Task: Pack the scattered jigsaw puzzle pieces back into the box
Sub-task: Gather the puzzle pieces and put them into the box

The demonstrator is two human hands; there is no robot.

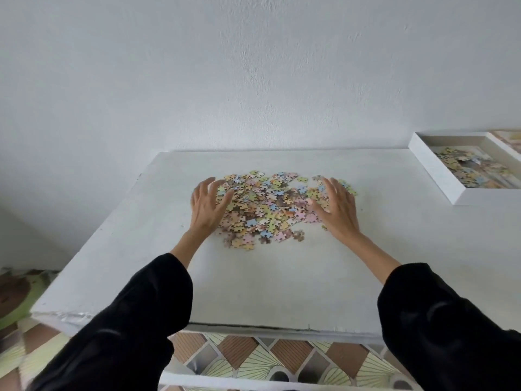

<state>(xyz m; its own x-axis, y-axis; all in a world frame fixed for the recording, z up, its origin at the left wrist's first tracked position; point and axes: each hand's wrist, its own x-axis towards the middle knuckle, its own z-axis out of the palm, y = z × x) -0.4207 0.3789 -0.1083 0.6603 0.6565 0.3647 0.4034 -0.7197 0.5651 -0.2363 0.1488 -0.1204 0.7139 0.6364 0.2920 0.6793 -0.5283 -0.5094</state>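
- Bracketing the heap of loose puzzle pieces (270,204), my two hands sit one on each side of it, in the middle of the white desk (267,283).
- My left hand (207,206) is at the heap's left edge, fingers spread and slightly bent, gripping nothing.
- My right hand (338,207) is at the heap's right edge, fingers straight and fanned apart, holding nothing. Its fingertips reach among the outer pieces.
- The box (438,170) is a shallow white tray, lidless, at the far right of the desk, well apart from the heap and cut off by the frame's edge.
- Inside it lies a smaller batch of pieces (468,167), covering part of its bottom.
- Just beyond the box a printed edge (507,139) shows; I cannot tell what it is.
- Black sleeves (146,306) cover both my forearms.
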